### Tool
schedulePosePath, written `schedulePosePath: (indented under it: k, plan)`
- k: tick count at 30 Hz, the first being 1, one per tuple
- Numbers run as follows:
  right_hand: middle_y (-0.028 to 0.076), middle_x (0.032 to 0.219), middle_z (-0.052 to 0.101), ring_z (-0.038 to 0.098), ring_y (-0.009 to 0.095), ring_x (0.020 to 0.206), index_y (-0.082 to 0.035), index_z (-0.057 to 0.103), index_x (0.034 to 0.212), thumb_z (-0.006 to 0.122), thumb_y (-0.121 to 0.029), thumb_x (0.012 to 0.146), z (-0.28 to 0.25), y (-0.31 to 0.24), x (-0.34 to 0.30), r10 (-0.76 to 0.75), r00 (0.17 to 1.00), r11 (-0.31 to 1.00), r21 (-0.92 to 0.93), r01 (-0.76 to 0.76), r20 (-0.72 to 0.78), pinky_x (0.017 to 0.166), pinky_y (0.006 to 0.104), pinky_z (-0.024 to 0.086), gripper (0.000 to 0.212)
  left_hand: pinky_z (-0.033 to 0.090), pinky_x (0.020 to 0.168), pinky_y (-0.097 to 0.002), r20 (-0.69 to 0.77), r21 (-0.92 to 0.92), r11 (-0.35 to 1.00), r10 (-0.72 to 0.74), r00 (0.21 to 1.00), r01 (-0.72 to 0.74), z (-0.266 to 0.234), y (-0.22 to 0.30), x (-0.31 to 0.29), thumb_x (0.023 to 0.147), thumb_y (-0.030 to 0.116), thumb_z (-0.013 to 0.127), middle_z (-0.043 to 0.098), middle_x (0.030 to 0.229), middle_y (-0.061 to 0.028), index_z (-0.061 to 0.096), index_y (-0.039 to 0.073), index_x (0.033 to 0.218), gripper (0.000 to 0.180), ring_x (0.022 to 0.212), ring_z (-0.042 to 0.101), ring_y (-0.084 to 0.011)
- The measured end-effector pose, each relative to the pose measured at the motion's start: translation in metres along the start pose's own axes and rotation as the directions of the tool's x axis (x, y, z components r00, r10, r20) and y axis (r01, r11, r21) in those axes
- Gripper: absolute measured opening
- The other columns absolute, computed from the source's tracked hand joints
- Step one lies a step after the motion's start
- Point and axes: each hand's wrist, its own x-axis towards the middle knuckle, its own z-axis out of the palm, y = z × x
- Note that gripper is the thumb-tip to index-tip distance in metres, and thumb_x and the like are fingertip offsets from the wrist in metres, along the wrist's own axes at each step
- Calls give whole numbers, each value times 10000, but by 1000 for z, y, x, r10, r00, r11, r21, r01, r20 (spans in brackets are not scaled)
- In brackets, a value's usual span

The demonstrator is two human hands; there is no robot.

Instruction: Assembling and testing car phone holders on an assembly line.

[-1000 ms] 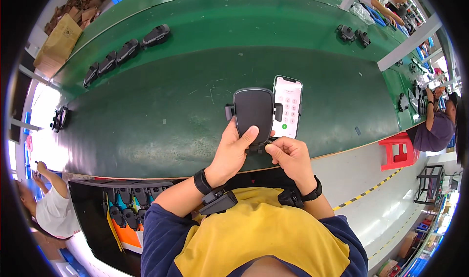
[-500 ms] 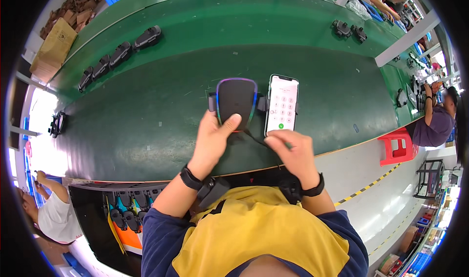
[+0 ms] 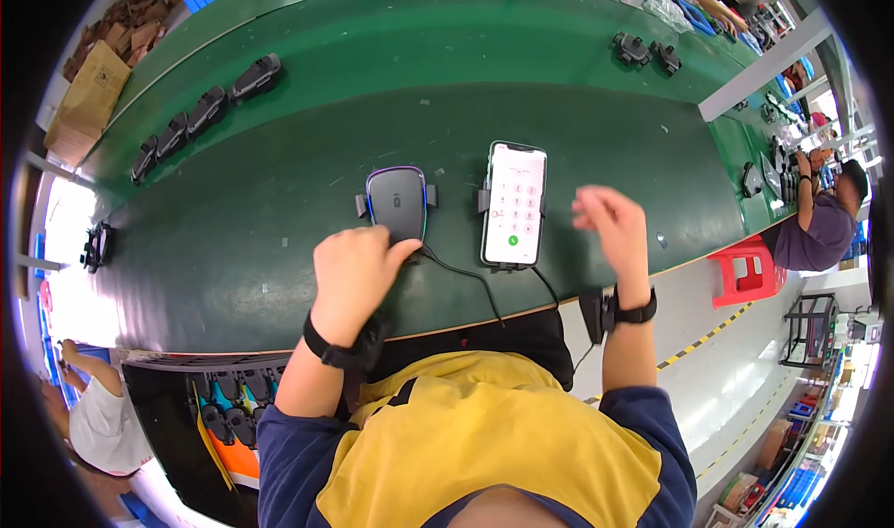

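A dark grey phone holder (image 3: 399, 202) with a glowing rim and side clamp arms lies left of centre on the green table. My left hand (image 3: 354, 272) is closed around its lower end, thumb to the right, other fingers hidden beneath. A black cable (image 3: 470, 272) trails from it toward the table edge. Right of it, a white-screened phone (image 3: 515, 202) with a dial pad rests in another holder, whose arms and bottom feet show at the sides. My right hand (image 3: 616, 230) hovers right of the phone, apart from it, with loosely bent fingers and nothing visible in them.
More dark holders line the far left (image 3: 207, 109) and far right (image 3: 631, 49) of the green table (image 3: 307, 155). Further holders hang on a rack (image 3: 233, 402) below the left edge. A red stool (image 3: 748, 272) and co-workers are to the right; another person is at lower left.
My left hand and the glowing holder moved left and nearer to me, away from the phone. My right hand left the phone's lower end and rose to the right.
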Motion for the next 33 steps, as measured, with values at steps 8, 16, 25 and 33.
schedulePosePath:
  k: [8, 16, 25, 33]
  plan:
    - [26, 861, 622, 575, 93, 821, -9, 604, 995, 547, -242, 878, 33, 6, 86, 8, 944, 987, 147, -60, 330, 734, 242, 445, 267, 271, 1040, -367, -12, -223, 328, 941, 339, -918, 74, 69, -21, 648, 341, 689, 303, 1385, -117, 404, 80, 1245, 712, 1281, 292, -246]
    - [11, 854, 606, 571, 96, 817, -41, 604, 909, 552, -230, 878, 19, 3, 122, 39, 944, 949, 284, -137, 327, 770, 251, 447, 199, 173, 1095, -378, 87, -144, 521, 853, 514, -841, 87, 76, -26, 616, 343, 715, 226, 1433, -95, 284, 72, 1346, 890, 1331, 204, -231]
    - [58, 928, 608, 582, 155, 887, -15, 568, 974, 525, -219, 895, 71, -79, 148, -137, 969, 773, 634, -24, 205, 837, 311, 446, 223, 139, 1101, -386, 93, -197, 494, 869, 485, -847, 86, 74, -24, 676, 355, 692, 200, 1442, -108, 271, 84, 1359, 847, 1344, 167, -229]
    - [49, 864, 602, 591, 147, 774, -23, 568, 917, 563, -227, 876, 147, -71, 162, -129, 908, 864, 495, -94, 398, 746, 308, 488, 208, 132, 1099, -402, 101, -152, 472, 881, 462, -868, 95, 78, -22, 695, 371, 679, 201, 1440, -118, 283, 91, 1355, 819, 1340, 177, -230]
